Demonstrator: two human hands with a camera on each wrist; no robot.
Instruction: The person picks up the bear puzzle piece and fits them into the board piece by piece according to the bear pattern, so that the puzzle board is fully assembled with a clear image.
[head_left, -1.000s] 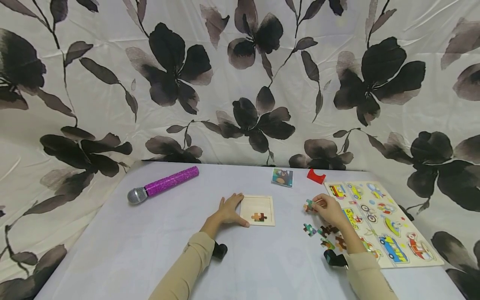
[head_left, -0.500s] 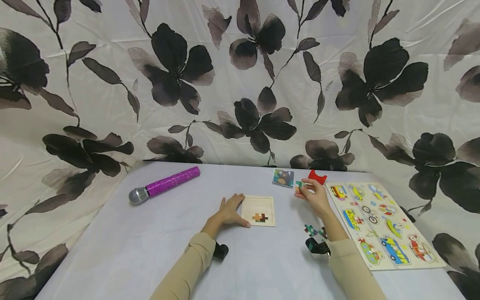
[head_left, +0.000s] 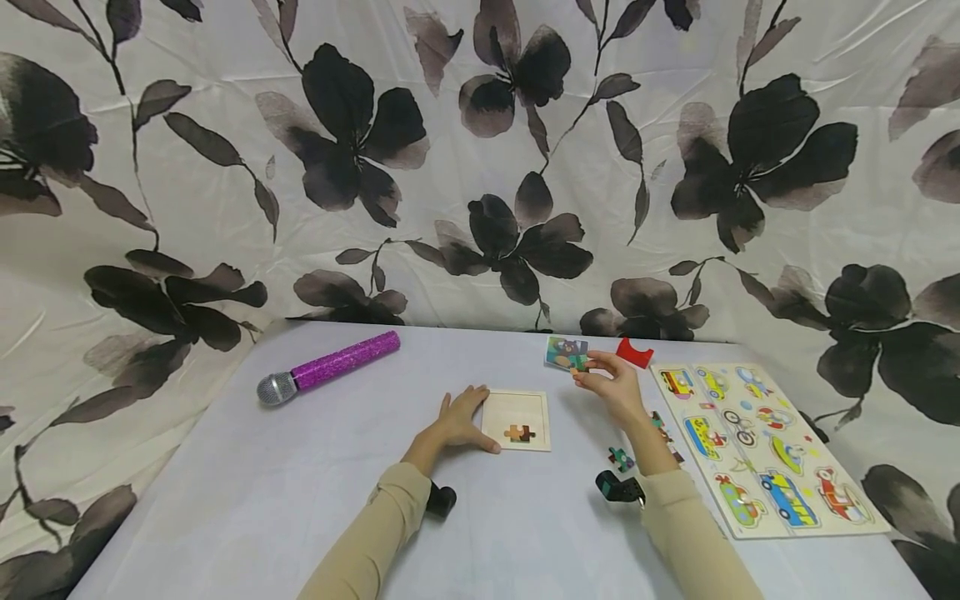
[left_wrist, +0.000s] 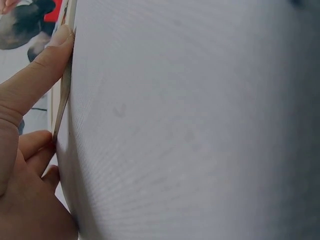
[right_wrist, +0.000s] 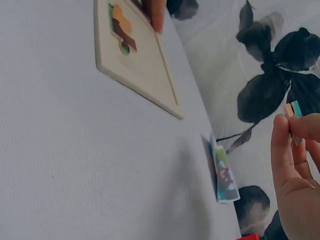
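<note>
My left hand (head_left: 455,423) rests at the left side of a small square wooden puzzle tray (head_left: 512,408), fingers and thumb spread along its edge. The thumb (left_wrist: 47,62) lies straight against the rim in the left wrist view. Inside the tray near its lower edge sits a tan and brown patch of jigsaw (head_left: 519,433). My right hand (head_left: 617,387) pinches a jigsaw piece (right_wrist: 296,109) between thumb and fingertips, raised just in front of a small bear picture card (head_left: 564,352). Loose jigsaw pieces (head_left: 621,458) lie beside the right forearm, which partly hides them.
A red cut-out shape (head_left: 634,353) lies behind the right hand. At the right is a large vehicle puzzle board (head_left: 772,450); at the left, a glittery purple microphone (head_left: 330,368). A floral cloth (head_left: 517,150) hangs behind the white table (head_left: 262,483).
My right hand has carried the jigsaw piece from the loose pieces up and left to the picture card. The left hand has stayed by the tray.
</note>
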